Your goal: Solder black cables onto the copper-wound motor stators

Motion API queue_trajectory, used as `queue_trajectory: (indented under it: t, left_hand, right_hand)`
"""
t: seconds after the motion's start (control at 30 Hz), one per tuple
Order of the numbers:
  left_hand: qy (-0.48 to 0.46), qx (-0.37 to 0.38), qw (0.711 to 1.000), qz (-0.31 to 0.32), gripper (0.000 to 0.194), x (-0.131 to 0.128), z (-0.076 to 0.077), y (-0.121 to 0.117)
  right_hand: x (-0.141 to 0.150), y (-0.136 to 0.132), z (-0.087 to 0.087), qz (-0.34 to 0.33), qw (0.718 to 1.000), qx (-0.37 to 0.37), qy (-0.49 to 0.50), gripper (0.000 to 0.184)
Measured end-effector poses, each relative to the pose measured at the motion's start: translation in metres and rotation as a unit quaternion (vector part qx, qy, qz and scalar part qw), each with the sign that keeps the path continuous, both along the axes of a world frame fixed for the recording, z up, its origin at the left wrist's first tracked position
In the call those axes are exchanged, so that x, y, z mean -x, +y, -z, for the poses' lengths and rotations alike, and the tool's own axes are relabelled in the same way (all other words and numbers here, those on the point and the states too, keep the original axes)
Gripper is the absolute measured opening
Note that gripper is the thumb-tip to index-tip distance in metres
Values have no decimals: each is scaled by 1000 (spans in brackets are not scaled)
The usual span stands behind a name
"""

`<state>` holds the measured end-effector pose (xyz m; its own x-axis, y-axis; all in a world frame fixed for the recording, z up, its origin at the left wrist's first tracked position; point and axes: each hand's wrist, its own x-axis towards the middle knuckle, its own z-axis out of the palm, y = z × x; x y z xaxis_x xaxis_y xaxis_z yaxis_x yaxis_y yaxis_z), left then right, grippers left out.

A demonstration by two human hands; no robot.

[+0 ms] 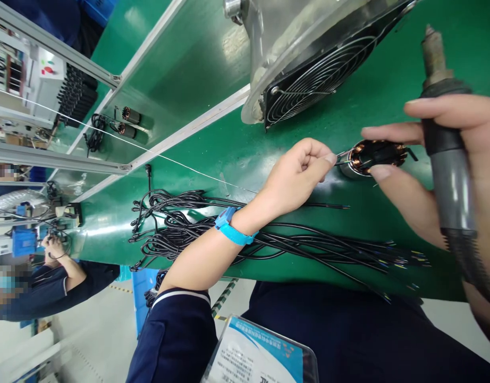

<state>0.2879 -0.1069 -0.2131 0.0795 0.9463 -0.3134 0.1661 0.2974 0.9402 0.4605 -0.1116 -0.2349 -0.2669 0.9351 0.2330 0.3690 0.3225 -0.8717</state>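
Observation:
My left hand (295, 175), with a blue band on its wrist, pinches thin dark leads (342, 157) between thumb and fingertips. These leads run to the near end of a motor stator (382, 155), a short metal cylinder with copper windings and a black inside. Fingertips of my right hand (482, 141) steady the stator from both sides. The same hand grips a soldering iron (452, 181) with a grey and black handle, its worn metal tip pointing to the top of the view, away from the leads. What lies under the stator is partly hidden.
Bundles of black cables (185, 234) with stripped coloured ends lie along the green bench (213, 154). A fan with a wire guard (324, 80) stands beyond my hands. Two more stators (129, 119) sit behind a metal frame. A co-worker (75, 279) handles a cable at far left.

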Motion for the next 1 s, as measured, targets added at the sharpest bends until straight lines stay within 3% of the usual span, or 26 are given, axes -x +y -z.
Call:
queue_trajectory:
  t: [0.1,0.2,0.67,0.87,1.0]
  left_hand:
    - [-11,-8,1000,0,12,0,1,0]
    - [-16,-3,1000,-2,13,0,1,0]
    - [-46,29,998,-16,13,-1,-5,0]
    - [-24,-11,999,18,13,1,-4,-4]
    - [25,-115,991,57,11,5,2,-7]
  right_hand:
    - [0,2,10,-37,996,-75,29,51]
    - [1,4,14,-33,994,-105,29,56]
    - [9,4,8,-11,989,-142,43,61]
    - [11,4,16,-12,988,-149,34,65]
    - [11,6,18,-7,989,-147,24,59]
